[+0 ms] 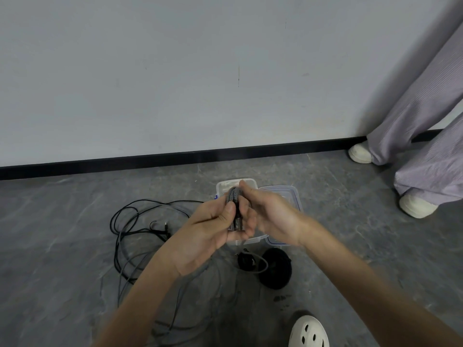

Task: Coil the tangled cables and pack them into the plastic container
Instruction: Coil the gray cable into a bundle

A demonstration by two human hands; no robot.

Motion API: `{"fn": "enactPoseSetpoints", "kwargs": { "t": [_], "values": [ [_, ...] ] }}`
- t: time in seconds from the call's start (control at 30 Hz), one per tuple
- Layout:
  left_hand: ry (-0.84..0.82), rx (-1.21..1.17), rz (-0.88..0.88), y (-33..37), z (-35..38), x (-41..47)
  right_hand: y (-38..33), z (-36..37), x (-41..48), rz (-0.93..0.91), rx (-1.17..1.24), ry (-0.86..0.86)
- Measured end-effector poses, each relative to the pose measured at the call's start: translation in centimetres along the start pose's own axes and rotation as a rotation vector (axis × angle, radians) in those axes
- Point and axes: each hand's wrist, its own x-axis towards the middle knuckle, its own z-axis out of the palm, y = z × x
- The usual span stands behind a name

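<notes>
My left hand [213, 226] grips a folded bundle of grey braided cable [234, 199], held upright above the clear plastic container [223, 187]. My right hand [270, 214] sits against the bundle's right side, its fingertips pinching the top loops. The cable's connector ends lie in my left palm. A grey tail hangs below my hands to a loop on the floor [260, 265]. Tangled black cables [130, 236] sprawl on the floor to the left and under my left forearm.
The container's clear lid [288, 196] lies just right of it. A round black pouch [275, 269] sits in front of the container. Another person's legs and white shoes [416, 205] stand at the right by the wall. My own white shoe [309, 333] shows at the bottom.
</notes>
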Motion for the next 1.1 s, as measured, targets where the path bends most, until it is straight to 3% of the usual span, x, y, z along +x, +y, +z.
{"fn": "enactPoseSetpoints", "kwargs": {
  "t": [0.17, 0.3, 0.63, 0.83, 0.93, 1.1],
  "values": [
    [-0.065, -0.040, -0.011, 0.5, -0.1, -0.2, 0.1, -0.5, 0.2, 0.041, 0.273, -0.162],
    [-0.061, -0.036, -0.027, 0.6, -0.3, -0.3, 0.3, -0.9, 0.2, 0.075, 0.278, -0.206],
    [0.053, -0.100, -0.008, 1.0, 0.0, -0.2, 0.7, 0.5, 0.6, 0.068, 0.289, -0.032],
    [0.145, -0.098, 0.029, 0.7, 0.1, -0.1, 1.4, 1.6, 1.1, -0.112, 0.500, 0.130],
    [0.136, -0.127, 0.038, 0.8, 0.1, -0.1, 1.2, 1.9, 0.9, -0.080, 0.456, 0.082],
    [0.155, -0.243, 0.049, 1.3, -0.2, -0.4, 1.6, 2.6, 0.7, 0.042, 0.222, 0.152]
  ]
}}
